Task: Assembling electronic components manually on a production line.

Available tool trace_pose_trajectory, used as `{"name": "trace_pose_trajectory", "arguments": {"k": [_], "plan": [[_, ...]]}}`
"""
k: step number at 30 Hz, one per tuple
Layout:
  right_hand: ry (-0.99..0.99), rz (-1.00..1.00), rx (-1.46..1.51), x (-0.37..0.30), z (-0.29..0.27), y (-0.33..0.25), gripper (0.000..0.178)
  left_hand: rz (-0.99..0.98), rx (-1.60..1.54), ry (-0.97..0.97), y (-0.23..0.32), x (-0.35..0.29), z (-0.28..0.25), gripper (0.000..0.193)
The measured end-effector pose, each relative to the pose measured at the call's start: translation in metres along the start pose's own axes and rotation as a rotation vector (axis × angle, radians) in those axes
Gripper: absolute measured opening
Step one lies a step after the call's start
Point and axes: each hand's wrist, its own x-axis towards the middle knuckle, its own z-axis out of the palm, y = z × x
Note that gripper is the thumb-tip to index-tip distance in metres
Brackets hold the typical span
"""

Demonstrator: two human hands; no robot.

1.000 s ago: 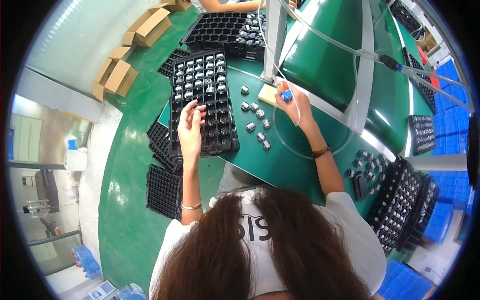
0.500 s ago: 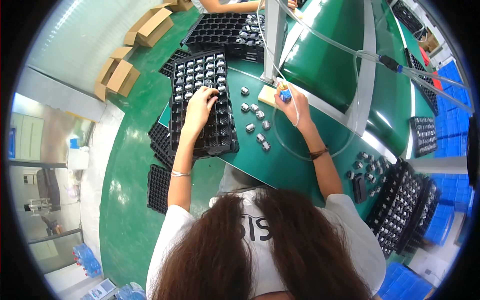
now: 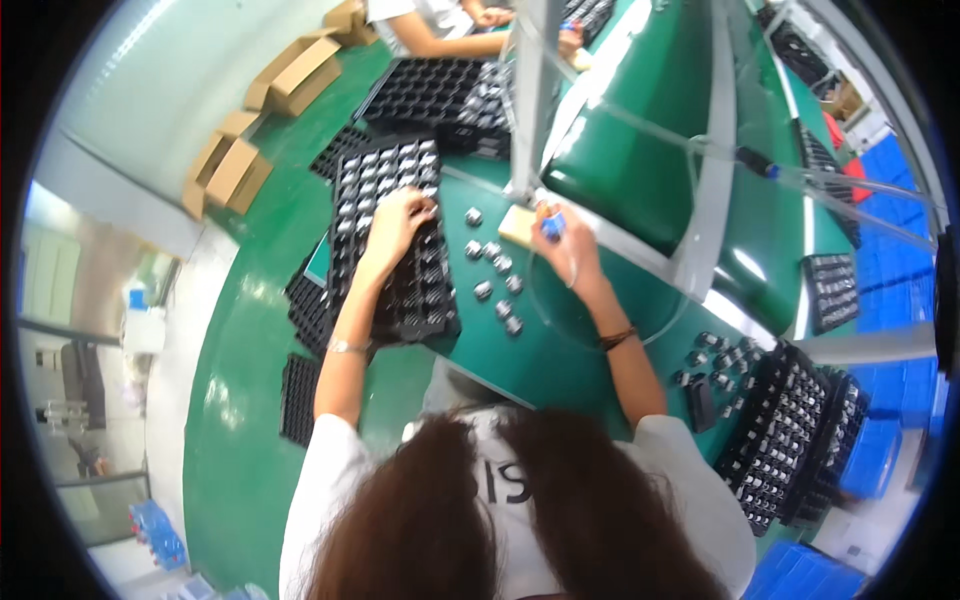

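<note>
Green floor (image 3: 240, 330) opens on the left of the left hand, with cardboard boxes (image 3: 238, 180) farther ahead. From my distant place I see the left hand (image 3: 398, 222) over the black tray (image 3: 425, 290), its fingers bent; whether they pinch something, I cannot tell. Seated parts (image 3: 388, 156) stand in the tray cells ahead of this hand. For good work there, I would advise a light fingertip touch, straight above one cell, so the neighbours are not disturbed.

To the right of the left hand, loose metallic parts (image 3: 501, 264) lie on the table (image 3: 480, 345), between the two hands. Then comes a pale yellow block (image 3: 516, 227), just left of the right hand (image 3: 573, 250), whose fingers are closed around a blue item (image 3: 553, 227). I would hold this item steady, without squeezing too strongly. Scattered parts (image 3: 724, 361) lie to the right of this hand, closer to the body.

Some matters I cannot make out: the left hand covers several cells, and blur softens its fingertips. The right fingers hide much of the blue item, so its kind is not certain to me.
</note>
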Motion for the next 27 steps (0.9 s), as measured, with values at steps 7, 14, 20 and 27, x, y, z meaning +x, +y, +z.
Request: {"name": "trace_pose_trajectory", "arguments": {"k": [7,14,20,27], "plan": [[0.149,-0.011,-0.060,0.021,-0.020,0.021,0.028,-0.179,-0.521,0.102,0.019,-0.005,-0.013,0.007],[0.523,0.084,-0.340,0.079,-0.077,0.121,0.029,-0.566,-1.532,0.219,0.102,-0.040,-0.013,0.012],[0.443,0.188,-0.437,0.089,-0.076,0.128,0.034,-0.661,-1.689,0.220,0.119,-0.066,0.048,0.033],[0.489,0.065,-0.514,0.088,-0.094,0.126,0.034,-0.637,-1.780,0.118,0.130,-0.060,0.081,0.037]]}}
